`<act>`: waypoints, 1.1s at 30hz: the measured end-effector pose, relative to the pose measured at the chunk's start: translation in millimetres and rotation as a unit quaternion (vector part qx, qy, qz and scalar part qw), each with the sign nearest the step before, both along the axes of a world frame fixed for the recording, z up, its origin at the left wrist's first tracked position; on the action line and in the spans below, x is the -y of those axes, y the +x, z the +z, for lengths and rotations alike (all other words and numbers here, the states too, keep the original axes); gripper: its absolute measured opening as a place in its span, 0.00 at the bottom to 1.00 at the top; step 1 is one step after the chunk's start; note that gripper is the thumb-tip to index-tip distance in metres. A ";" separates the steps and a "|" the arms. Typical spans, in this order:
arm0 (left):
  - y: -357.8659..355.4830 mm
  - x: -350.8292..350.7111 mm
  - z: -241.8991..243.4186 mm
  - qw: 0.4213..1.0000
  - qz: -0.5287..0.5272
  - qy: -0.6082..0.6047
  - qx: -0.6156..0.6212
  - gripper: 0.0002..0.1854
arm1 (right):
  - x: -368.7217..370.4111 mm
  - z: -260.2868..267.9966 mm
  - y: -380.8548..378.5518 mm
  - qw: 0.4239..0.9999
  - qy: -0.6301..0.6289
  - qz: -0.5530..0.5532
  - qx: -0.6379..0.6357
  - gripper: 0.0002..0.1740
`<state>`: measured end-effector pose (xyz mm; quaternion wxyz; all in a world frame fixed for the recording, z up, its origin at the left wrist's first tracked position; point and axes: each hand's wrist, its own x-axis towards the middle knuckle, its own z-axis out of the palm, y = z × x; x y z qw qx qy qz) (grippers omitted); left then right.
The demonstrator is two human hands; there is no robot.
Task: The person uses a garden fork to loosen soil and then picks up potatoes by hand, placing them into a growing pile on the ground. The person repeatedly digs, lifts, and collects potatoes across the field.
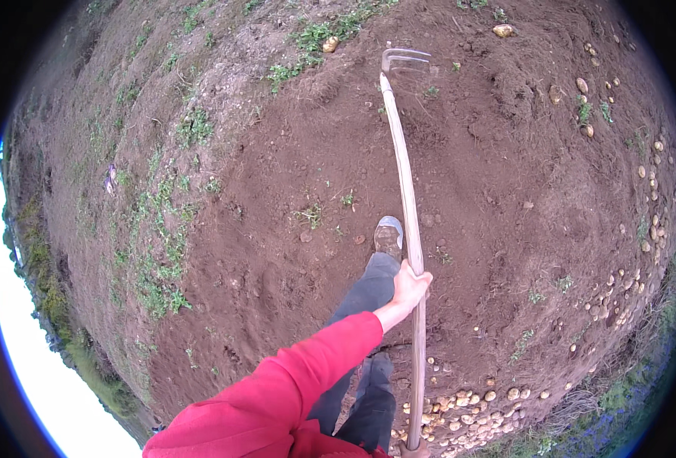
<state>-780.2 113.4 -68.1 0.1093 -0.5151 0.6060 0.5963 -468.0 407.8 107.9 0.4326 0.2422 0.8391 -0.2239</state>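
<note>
My left hand (411, 286), at the end of a red sleeve, grips the middle of a long wooden handle (405, 172). Lower down, at the bottom edge of the view, my right hand (415, 450) is closed around the handle's near end and is only partly visible. The handle belongs to a pronged hoe, whose metal tines (406, 56) point right over loose brown soil (315, 166). Whether the tines touch the ground I cannot tell. My forward shoe (388, 236) stands just left of the handle.
A heap of potatoes (469, 418) lies at the lower right. More potatoes (653, 229) are scattered along the right side. A single potato (503, 30) rests beyond the tines, and another (330, 44) lies beside green weeds (312, 37). Weedy ground (160, 252) stretches to the left.
</note>
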 end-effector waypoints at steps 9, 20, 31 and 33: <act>-78.4 222.2 -12.9 0.933 -0.082 -0.316 0.150 0.23 | 136.5 -25.2 -77.9 0.981 -0.183 0.056 0.021 0.20; 156.6 -6.3 46.8 0.969 0.029 -0.014 0.245 0.24 | -71.8 48.0 -40.2 0.984 0.011 0.148 0.101 0.20; -115.7 158.8 68.3 0.989 0.123 -0.081 -0.010 0.21 | 170.0 48.0 -266.4 0.960 -0.086 0.263 0.040 0.20; -146.0 166.3 45.8 0.987 0.140 -0.050 -0.057 0.21 | 195.0 60.1 -295.6 0.961 -0.096 0.254 0.055 0.20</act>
